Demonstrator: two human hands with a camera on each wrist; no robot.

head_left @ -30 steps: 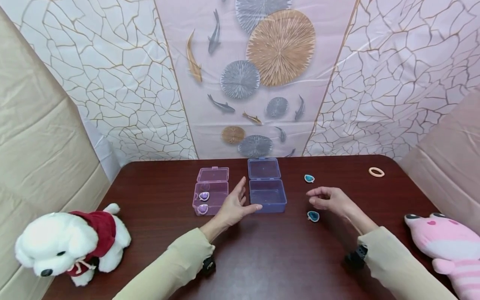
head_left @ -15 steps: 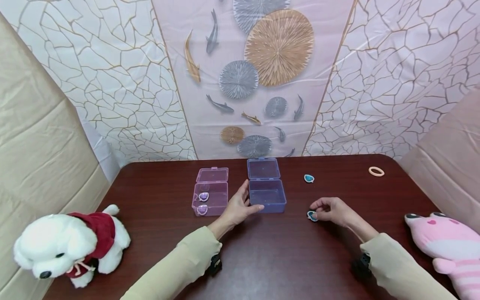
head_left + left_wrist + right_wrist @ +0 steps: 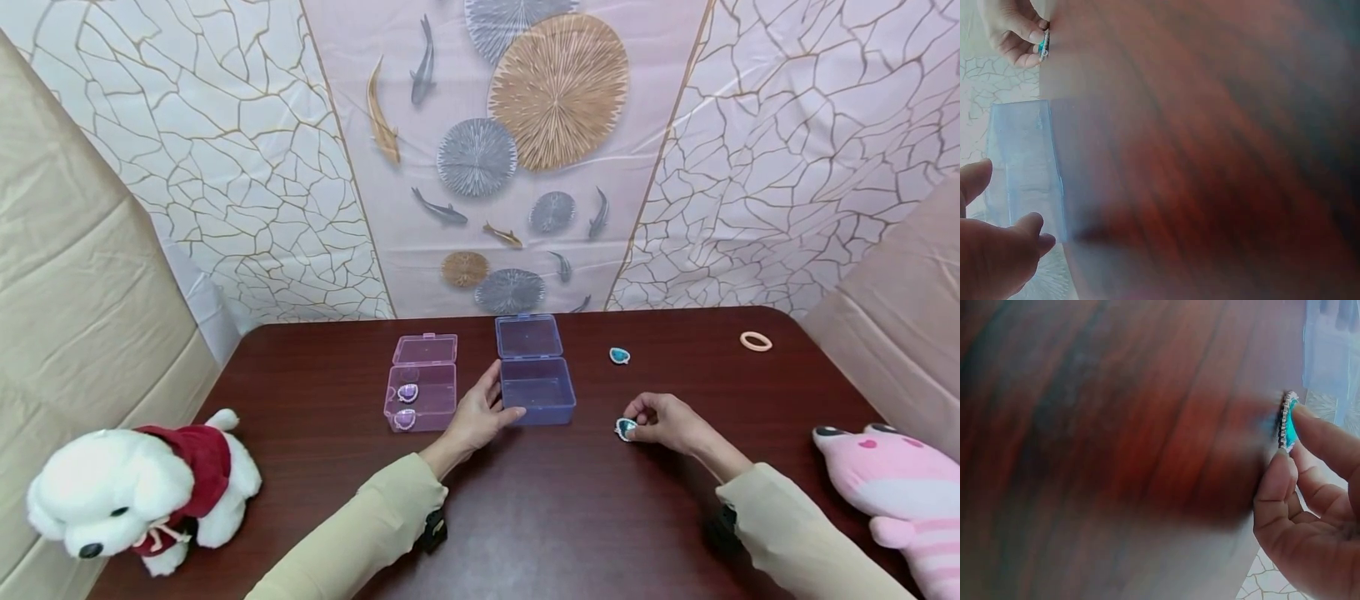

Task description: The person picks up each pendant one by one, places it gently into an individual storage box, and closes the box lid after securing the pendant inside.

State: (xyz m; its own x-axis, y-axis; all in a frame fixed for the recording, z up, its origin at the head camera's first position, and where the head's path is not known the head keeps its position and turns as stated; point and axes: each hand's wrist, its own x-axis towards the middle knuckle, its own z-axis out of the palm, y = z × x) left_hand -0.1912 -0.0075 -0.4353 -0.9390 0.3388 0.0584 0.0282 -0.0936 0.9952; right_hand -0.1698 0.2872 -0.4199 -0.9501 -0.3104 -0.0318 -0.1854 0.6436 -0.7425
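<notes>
My right hand (image 3: 673, 423) pinches a teal gem with a pale beaded rim (image 3: 624, 429) between thumb and fingers, just over the table. Side-on in the right wrist view, that gem (image 3: 1289, 422) shows its beaded edge. A second teal gem (image 3: 619, 356) lies farther back. At the left front corner of an open, clear blue plastic box (image 3: 537, 414), my left hand (image 3: 477, 417) rests with fingers extended along the side and thumb at the front. Nothing shows inside this box. Left of it, a clear pink box (image 3: 422, 421), lid raised, holds purple gems (image 3: 408, 392).
A beige ring (image 3: 755, 342) lies near the back right corner of the dark wooden table (image 3: 555, 517). The white plush dog (image 3: 142, 483) sits at the left edge, and a pink plush toy (image 3: 892, 475) lies at the right edge. Patterned cloth hangs behind.
My right hand has come down to the nearer teal gem, taken it between thumb and fingers and tilted it up. The left hand has moved slightly right, against the blue box.
</notes>
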